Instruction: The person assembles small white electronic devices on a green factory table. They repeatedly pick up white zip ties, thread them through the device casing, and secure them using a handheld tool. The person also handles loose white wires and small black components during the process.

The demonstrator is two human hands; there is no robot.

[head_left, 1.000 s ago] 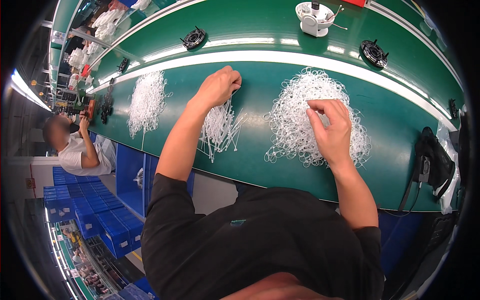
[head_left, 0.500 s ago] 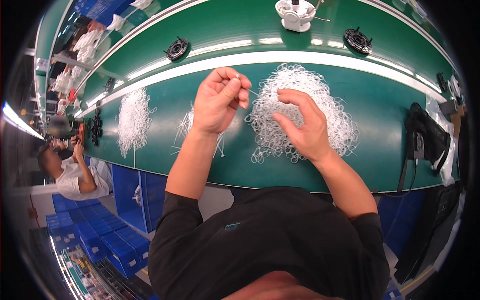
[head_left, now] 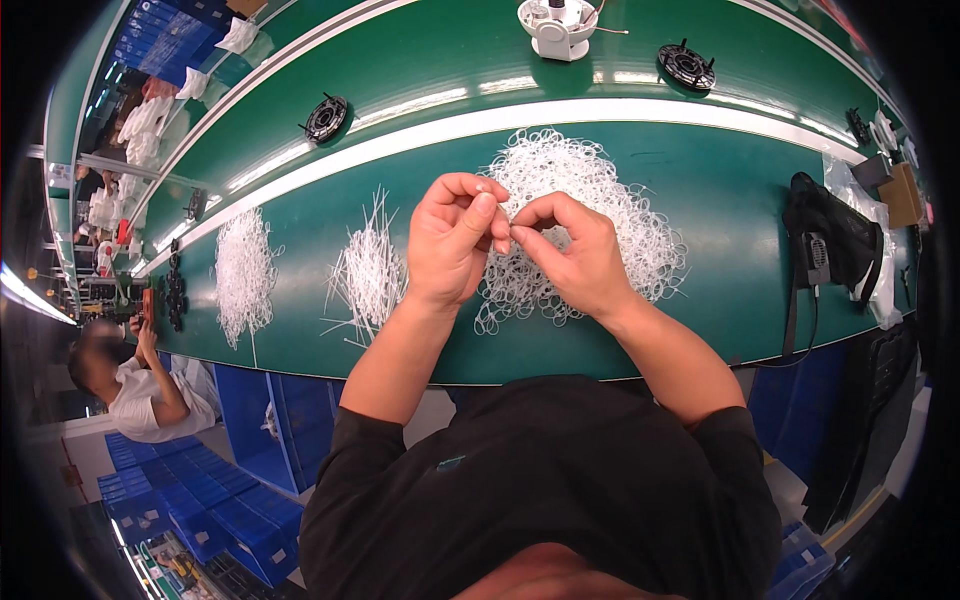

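Observation:
My left hand [head_left: 452, 240] is closed, thumb pressed to fingers, pinching a thin white cable tie mostly hidden by the fingers. Close against it, my right hand [head_left: 577, 252] pinches at the same tie, thumb and forefinger together. Both are raised over the near side of a large heap of looped white cable ties [head_left: 640, 225]. Left of my left forearm lies a smaller pile of straight white cable ties [head_left: 366, 268]. Another white pile [head_left: 243, 275] sits farther left, with small loops along its edge.
The green worktable [head_left: 740, 260] has a raised green shelf behind it, bearing black round parts [head_left: 687, 66] and a white fixture [head_left: 556, 38]. A black bag [head_left: 835, 240] lies at the right. Blue bins [head_left: 215, 500] stand lower left, near another person [head_left: 150, 395].
My right hand has moved left and its fingers have closed by my left hand, at the cable tie. The view has shifted, showing more of the straight-tie pile.

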